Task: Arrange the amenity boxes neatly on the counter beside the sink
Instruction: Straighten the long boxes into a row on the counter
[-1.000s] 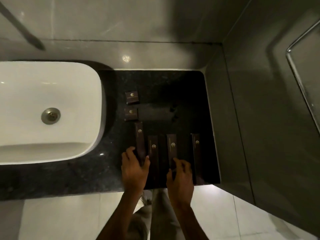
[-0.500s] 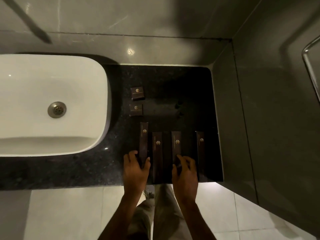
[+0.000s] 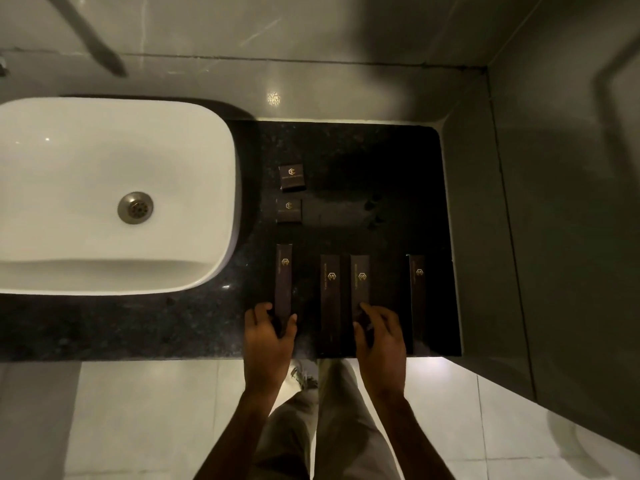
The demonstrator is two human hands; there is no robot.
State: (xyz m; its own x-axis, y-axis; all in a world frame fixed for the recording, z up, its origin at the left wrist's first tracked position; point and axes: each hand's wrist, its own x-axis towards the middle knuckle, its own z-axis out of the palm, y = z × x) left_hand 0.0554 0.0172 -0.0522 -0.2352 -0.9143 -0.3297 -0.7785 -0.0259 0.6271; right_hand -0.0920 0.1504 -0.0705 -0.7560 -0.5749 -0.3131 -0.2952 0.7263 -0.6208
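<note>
Left hand (image 3: 269,332) pinched the near end of the leftmost long box (image 3: 284,282); right hand (image 3: 380,336) fingers rested on the third box (image 3: 360,282), grip unclear. All boxes lay on the worktop (image 3: 194,327), right of the sink (image 3: 104,192). Risk: near ends overhanging; a nudge could tip one onto the floor.

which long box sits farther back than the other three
The leftmost long box, gripped by the left hand; its far end reaches nearer the small square boxes.

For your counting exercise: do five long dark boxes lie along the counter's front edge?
No, only four long dark boxes lie there; two small square boxes sit behind.
</note>
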